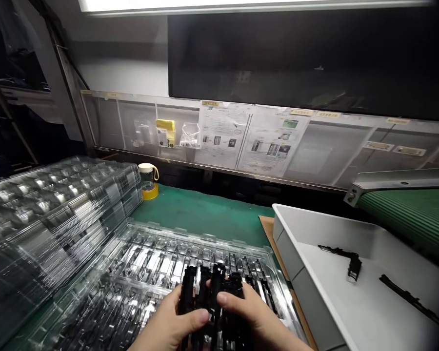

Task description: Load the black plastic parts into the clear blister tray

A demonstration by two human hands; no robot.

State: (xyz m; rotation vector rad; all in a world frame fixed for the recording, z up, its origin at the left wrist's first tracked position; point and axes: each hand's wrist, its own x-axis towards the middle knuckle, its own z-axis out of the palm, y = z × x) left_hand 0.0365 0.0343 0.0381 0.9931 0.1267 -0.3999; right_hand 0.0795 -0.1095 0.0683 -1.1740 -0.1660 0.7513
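Black plastic parts (pixel 215 287), a bunch side by side, are pinched between the left hand (pixel 173 319) and right hand (pixel 254 312), thumbs on the near side. They're over the clear tray (pixel 219 239), long axes roughly near-to-far like its slots, right hand nearer its right edge fwiw.

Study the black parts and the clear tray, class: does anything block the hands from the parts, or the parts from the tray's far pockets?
Nothing visible does. Left hand and right hand already grip the black parts over the clear tray; the underside is hidden.
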